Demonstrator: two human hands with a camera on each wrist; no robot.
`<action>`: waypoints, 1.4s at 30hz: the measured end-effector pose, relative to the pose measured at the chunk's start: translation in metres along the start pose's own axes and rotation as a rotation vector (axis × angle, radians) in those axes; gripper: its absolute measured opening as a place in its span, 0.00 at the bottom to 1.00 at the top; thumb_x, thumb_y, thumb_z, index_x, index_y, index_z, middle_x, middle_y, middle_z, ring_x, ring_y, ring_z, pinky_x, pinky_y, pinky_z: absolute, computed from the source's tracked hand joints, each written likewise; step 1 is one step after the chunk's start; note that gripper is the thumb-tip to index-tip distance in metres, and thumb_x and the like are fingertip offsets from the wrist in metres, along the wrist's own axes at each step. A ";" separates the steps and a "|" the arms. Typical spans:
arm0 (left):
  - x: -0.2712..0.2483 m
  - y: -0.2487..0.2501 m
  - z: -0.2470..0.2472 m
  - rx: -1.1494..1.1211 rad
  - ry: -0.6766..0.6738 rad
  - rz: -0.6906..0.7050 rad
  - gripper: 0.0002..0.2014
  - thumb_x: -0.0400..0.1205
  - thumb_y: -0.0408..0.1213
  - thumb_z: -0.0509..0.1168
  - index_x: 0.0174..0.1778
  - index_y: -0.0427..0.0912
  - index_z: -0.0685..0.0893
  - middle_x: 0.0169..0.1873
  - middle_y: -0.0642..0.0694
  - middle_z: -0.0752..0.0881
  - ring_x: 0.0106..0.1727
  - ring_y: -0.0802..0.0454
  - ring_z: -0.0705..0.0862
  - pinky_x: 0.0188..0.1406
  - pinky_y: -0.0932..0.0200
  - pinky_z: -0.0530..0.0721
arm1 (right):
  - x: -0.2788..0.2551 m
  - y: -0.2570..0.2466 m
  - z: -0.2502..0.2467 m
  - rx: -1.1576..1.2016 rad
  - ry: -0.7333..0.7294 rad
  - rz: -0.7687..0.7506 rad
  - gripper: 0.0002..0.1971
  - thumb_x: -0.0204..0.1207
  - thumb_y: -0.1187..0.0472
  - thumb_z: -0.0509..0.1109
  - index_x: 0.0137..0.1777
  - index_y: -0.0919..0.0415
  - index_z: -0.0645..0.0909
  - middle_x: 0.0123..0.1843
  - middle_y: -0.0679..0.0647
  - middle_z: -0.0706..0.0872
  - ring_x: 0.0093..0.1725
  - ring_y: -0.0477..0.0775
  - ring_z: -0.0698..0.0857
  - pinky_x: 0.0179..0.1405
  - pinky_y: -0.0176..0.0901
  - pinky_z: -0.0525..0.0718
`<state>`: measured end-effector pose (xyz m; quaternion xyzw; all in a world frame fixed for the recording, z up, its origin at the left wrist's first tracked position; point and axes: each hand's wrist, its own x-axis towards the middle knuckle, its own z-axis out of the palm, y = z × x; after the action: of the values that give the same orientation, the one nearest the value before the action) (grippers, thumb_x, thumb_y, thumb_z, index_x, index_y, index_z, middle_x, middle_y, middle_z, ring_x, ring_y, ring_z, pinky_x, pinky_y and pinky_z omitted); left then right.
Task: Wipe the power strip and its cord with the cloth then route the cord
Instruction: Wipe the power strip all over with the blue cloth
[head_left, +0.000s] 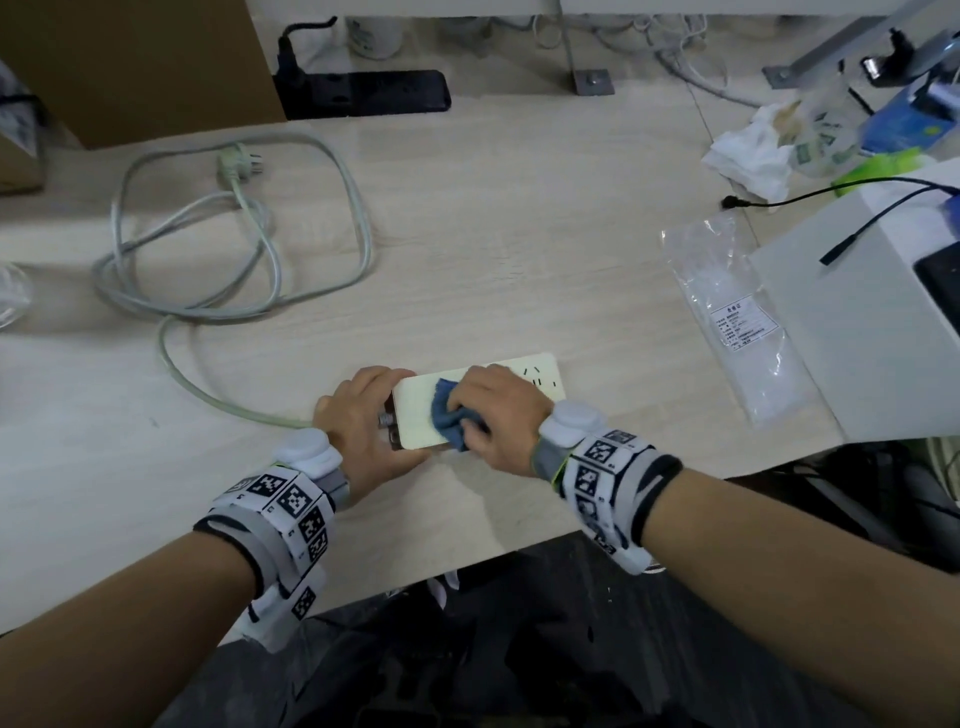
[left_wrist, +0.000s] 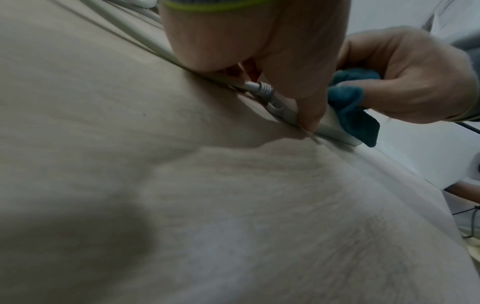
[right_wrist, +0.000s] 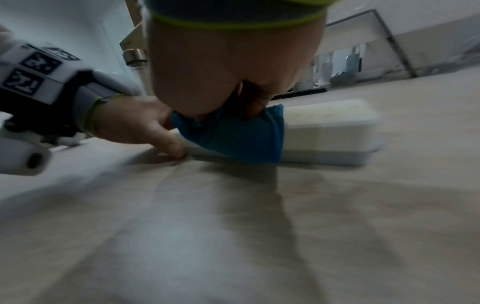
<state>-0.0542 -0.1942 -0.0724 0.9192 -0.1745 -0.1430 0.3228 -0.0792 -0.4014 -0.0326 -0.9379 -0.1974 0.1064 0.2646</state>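
A cream power strip (head_left: 415, 410) lies flat near the table's front edge. My left hand (head_left: 382, 415) grips its left end, fingers over the far side and thumb (left_wrist: 306, 92) on the near side, where the cord (left_wrist: 262, 88) enters. My right hand (head_left: 493, 410) holds a bunched blue cloth (head_left: 449, 415) and presses it on the strip's top; part of the cloth (right_wrist: 241, 139) hangs over the strip's (right_wrist: 330, 133) near side. The grey cord (head_left: 208, 389) runs left from the strip to loose loops (head_left: 234, 234) at the back left, ending in its plug (head_left: 236, 163).
A black power strip (head_left: 363, 96) and a cardboard box (head_left: 140, 67) stand at the back left. To the right lie a clear plastic bag (head_left: 737, 312), a white box (head_left: 857, 322) with a black cable (head_left: 831, 192), and crumpled tissue (head_left: 748, 150). The table edge (head_left: 467, 566) is close below my wrists.
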 end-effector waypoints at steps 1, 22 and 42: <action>0.000 0.000 0.000 0.010 -0.009 0.003 0.37 0.59 0.68 0.67 0.64 0.59 0.74 0.59 0.57 0.78 0.54 0.53 0.78 0.49 0.52 0.71 | -0.005 0.010 -0.009 -0.010 0.000 0.060 0.06 0.66 0.69 0.70 0.43 0.62 0.83 0.41 0.57 0.82 0.39 0.59 0.79 0.38 0.44 0.75; -0.002 -0.003 -0.001 0.014 -0.020 0.012 0.35 0.63 0.59 0.75 0.65 0.62 0.71 0.60 0.59 0.76 0.57 0.54 0.76 0.51 0.52 0.68 | -0.038 0.054 -0.032 -0.074 0.134 0.364 0.03 0.72 0.68 0.68 0.37 0.66 0.79 0.40 0.60 0.80 0.41 0.63 0.79 0.37 0.48 0.74; 0.000 -0.001 -0.003 0.004 -0.061 -0.020 0.35 0.62 0.63 0.71 0.65 0.65 0.70 0.60 0.62 0.76 0.55 0.57 0.76 0.54 0.51 0.71 | -0.026 0.041 -0.028 -0.038 0.151 0.459 0.02 0.74 0.67 0.68 0.44 0.66 0.81 0.45 0.61 0.82 0.46 0.63 0.82 0.40 0.41 0.68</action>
<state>-0.0529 -0.1915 -0.0710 0.9167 -0.1752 -0.1738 0.3143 -0.0809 -0.4570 -0.0282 -0.9683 0.0395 0.0895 0.2298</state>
